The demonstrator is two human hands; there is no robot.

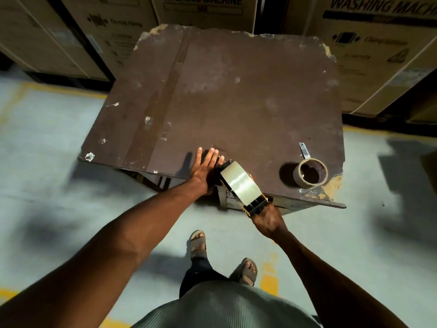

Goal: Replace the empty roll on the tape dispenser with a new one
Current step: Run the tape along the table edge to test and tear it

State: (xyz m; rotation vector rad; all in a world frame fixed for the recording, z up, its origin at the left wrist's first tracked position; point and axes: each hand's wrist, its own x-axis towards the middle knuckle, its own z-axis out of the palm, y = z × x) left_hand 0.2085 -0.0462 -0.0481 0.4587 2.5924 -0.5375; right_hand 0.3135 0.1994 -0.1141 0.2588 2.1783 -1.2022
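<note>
A tape dispenser (241,185) with a black and yellow frame lies at the near edge of a worn brown table (236,102). A shiny brown tape roll (240,183) sits on it. My right hand (267,216) grips the dispenser's handle from below the table edge. With straight fingers, my left hand (205,164) lies flat against the dispenser's left side. A nearly bare cardboard roll core (311,172) stands on the table's near right corner.
A small metal blade (303,150) lies just beyond the core. Large cardboard boxes (369,43) marked washing machine surround the table at the back and sides. My sandalled feet (198,242) stand on the grey concrete floor.
</note>
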